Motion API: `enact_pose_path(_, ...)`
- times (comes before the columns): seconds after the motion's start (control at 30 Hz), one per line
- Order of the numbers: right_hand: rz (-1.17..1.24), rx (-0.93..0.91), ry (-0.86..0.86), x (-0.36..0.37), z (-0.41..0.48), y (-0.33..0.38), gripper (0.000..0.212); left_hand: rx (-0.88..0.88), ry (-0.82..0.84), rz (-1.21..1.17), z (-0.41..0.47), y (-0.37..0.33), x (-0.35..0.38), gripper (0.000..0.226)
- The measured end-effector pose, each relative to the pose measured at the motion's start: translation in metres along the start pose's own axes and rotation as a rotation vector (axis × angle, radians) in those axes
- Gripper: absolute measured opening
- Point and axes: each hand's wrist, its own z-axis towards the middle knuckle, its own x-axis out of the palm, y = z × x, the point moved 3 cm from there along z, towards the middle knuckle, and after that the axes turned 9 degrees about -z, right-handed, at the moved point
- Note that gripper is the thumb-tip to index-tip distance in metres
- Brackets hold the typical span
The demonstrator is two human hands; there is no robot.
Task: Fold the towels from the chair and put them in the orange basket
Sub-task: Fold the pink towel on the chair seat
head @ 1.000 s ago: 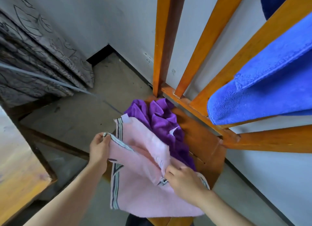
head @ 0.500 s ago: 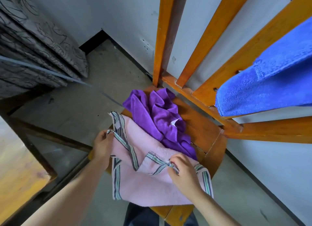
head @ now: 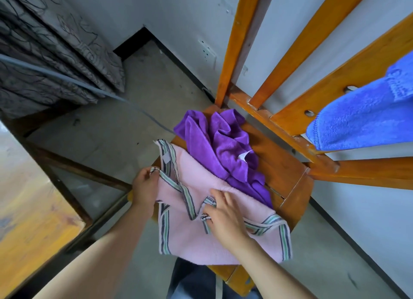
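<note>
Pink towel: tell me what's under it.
Beyond the edges of the pink towel, the orange wooden chair seat shows. The towel's left side overhangs the floor. Anything else beneath it is covered.

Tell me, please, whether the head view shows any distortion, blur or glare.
Head view: wide-angle distortion splays the chair slats; light is soft and even, no glare on the pink towel or purple towel; the right hand looks slightly motion-blurred, the left hand sharper.
</note>
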Motion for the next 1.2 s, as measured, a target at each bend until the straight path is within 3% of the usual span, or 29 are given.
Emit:
enact_pose_path(0.07,-0.063,0.007,0.033,0.004,0.002,-0.001,0.029,-0.011,-0.003,0.004,0.0,0.002,-0.001,0.008)
enact_pose_path(0.13,0.017,0.002,0.109,0.006,0.003,0.003,0.02,-0.026,-0.007,-0.001,0.001,0.004,-0.003,0.008)
enact_pose_path(0.23,0.197,0.039,0.161,0.002,0.002,-0.004,0.028,-0.025,-0.022,-0.001,0.001,0.004,-0.006,0.007)
enact_pose_path(0.33,0.475,0.174,-0.06,-0.034,0.0,-0.027,0.024,-0.042,-0.049,-0.058,0.001,-0.001,-0.005,0.006)
enact_pose_path(0.43,0.616,0.509,-0.292,-0.075,-0.001,-0.078,0.02,-0.048,-0.101,-0.137,0.002,-0.012,0.004,0.004)
enact_pose_path(0.67,0.786,0.884,-0.371,-0.077,0.017,-0.147,0.02,0.055,-0.007,0.021,0.025,-0.047,0.03,0.008)
enact_pose_path(0.9,1.07,0.986,-0.36,-0.071,0.024,-0.15,0.02,-0.011,0.2,0.125,0.037,-0.065,0.046,0.017)
enact_pose_path(1.0,1.14,0.98,-0.354,-0.075,0.02,-0.148,0.009,-0.079,0.184,0.087,0.038,-0.063,0.045,0.008)
enact_pose_path(1.1,1.159,0.955,-0.366,-0.084,0.019,-0.149,0.012,-0.063,0.151,0.103,0.038,-0.063,0.042,0.006)
enact_pose_path(1.2,1.202,0.917,-0.335,-0.087,0.018,-0.149,0.012,-0.06,0.183,0.112,0.031,-0.065,0.039,0.02)
